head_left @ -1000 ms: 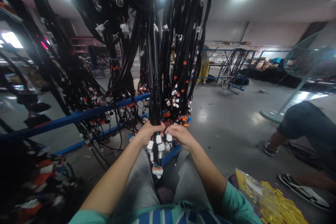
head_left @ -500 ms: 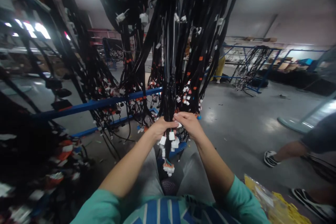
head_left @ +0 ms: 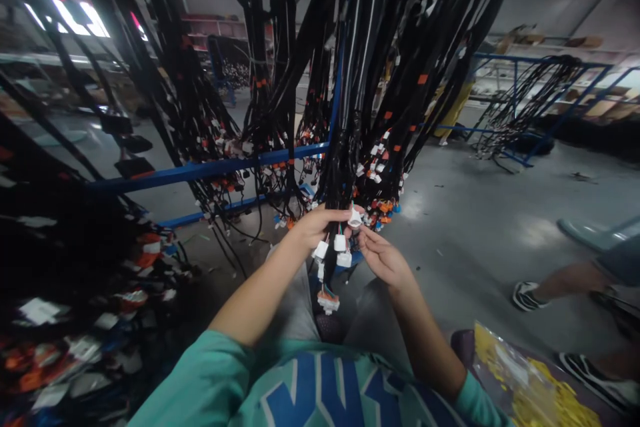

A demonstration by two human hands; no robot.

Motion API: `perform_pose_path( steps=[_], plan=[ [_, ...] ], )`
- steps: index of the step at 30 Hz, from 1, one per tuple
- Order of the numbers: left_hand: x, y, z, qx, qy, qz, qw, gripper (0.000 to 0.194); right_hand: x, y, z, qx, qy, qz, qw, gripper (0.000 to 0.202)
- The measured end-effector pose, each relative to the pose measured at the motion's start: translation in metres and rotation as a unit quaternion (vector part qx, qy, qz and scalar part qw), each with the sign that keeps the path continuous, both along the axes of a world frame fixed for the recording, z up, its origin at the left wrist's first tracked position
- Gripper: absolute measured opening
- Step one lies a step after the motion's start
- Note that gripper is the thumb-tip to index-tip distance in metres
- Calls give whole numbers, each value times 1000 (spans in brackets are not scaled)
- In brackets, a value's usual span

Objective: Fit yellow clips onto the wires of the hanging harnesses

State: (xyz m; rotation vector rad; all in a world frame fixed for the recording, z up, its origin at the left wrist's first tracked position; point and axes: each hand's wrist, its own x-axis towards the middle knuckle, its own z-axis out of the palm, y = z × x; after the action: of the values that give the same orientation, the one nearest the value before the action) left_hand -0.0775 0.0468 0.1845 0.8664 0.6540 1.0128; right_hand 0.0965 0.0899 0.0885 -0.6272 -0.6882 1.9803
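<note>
A black wire harness [head_left: 345, 167] hangs in front of me, with several white connectors at its lower end. My left hand [head_left: 320, 223] is closed around the harness branch, its thumb and fingers gripping a white connector [head_left: 355, 217]. Just below and right of that connector, my right hand [head_left: 383, 257] has its fingertips pinched together; what they hold, if anything, is too small to make out. Other white connectors [head_left: 340, 243] dangle beneath my left hand. At the bottom of the branch hangs a larger white and orange connector [head_left: 328, 301].
More harness bundles [head_left: 195, 80] hang left and right, over a blue metal rail [head_left: 210, 170]. A clear bag of yellow parts [head_left: 525, 380] lies at lower right, near another person's shoe [head_left: 527, 295]. Further back stands a blue rack [head_left: 545, 63] draped with harnesses.
My right hand has dropped down and right from the connector, which now shows plainly in my left hand's grip. The view has shifted and tilted slightly downward.
</note>
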Motion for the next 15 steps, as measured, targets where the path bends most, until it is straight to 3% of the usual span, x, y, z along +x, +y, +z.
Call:
perform_pose_path(
  steps=[5,15],
  plan=[
    [1,5,-4,-14,-18,-24,999,34,4,-4,0,-6,17,2,1000,30],
    [0,5,1,-40,-50,-22,998,31,3,-17,25,-28,41,-7,999,36]
  ],
)
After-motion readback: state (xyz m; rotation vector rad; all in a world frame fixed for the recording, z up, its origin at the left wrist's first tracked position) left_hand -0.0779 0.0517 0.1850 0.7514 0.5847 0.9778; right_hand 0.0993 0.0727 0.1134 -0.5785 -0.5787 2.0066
